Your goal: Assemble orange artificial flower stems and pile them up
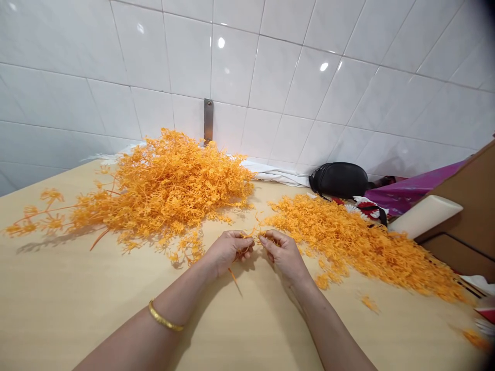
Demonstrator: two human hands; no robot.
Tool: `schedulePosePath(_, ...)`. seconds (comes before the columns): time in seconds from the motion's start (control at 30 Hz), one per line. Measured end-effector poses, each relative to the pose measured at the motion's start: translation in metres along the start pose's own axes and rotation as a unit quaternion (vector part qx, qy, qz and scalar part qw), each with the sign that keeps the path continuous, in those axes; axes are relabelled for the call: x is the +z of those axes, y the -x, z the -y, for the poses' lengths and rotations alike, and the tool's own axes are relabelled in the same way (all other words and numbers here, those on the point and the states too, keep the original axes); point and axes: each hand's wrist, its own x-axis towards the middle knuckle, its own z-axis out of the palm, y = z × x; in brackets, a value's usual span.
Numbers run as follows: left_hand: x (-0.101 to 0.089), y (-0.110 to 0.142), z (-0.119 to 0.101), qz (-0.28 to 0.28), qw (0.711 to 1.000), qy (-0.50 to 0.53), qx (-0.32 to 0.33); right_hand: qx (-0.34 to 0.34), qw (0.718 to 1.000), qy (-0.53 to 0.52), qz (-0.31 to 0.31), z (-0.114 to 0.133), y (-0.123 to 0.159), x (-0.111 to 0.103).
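Observation:
My left hand (233, 251) is closed around an orange artificial flower stem (235, 281), whose bare lower end sticks out below the fingers toward me. Close beside it, my right hand (281, 253) pinches at an orange sprig at the top of the same stem, with thumb and finger pressed together. Thin orange tips show above and between both hands; the fingers partly cover them. Left of my hands lies a large heap of orange artificial flower stems (166, 180). To the right spreads a lower pile of loose orange florets (359, 247).
All this lies on a pale wooden table (116, 309) against a white tiled wall (185, 56). A black pouch (340, 179), a cream roll (429, 214), purple wrapping (413, 188) and a brown cardboard box (472, 211) stand at the right. A metal bracket (208, 118) is on the wall.

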Motion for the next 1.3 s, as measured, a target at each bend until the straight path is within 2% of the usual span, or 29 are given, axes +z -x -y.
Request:
schedulePosePath(0.2,0.004,0.005,-0.006,-0.015,0.999,-0.037,-0.01,0.053,0.995,-0.081,0.023,0.006,0.0,-0.003)
schedulePosePath(0.3,0.007,0.007,-0.007,-0.014,0.999,-0.047,-0.005,0.059,0.993,-0.097,0.034,0.011,0.002,-0.002)
schedulePosePath(0.43,0.007,0.005,-0.005,0.02,1.0,-0.005,0.015,0.064,0.991,-0.061,0.098,0.012,0.006,-0.001)
schedulePosePath(0.57,0.008,0.002,-0.002,-0.04,0.999,0.006,0.012,0.086,0.987,-0.027,0.133,0.007,0.005,-0.003)
schedulePosePath(0.67,0.012,0.002,-0.002,-0.067,0.997,-0.012,0.02,0.12,0.983,-0.066,0.122,0.004,0.004,-0.003)
schedulePosePath(0.87,0.019,0.008,-0.002,-0.056,0.995,-0.079,0.032,0.141,0.981,-0.097,0.095,0.002,0.004,0.003)
schedulePosePath(0.97,0.02,0.01,-0.003,-0.056,0.995,-0.081,0.032,0.098,0.993,-0.046,0.052,-0.001,0.002,0.001)
schedulePosePath(1.13,0.02,0.008,-0.004,-0.07,0.99,-0.118,0.027,0.028,0.999,0.028,0.017,-0.007,-0.004,-0.008)
schedulePosePath(1.23,0.02,0.008,-0.003,-0.042,0.988,-0.148,0.031,0.0,0.998,0.061,-0.029,-0.01,-0.008,-0.011)
schedulePosePath(1.3,0.019,0.008,-0.002,-0.026,0.987,-0.159,0.03,-0.019,0.993,0.077,-0.083,-0.011,-0.011,-0.019)
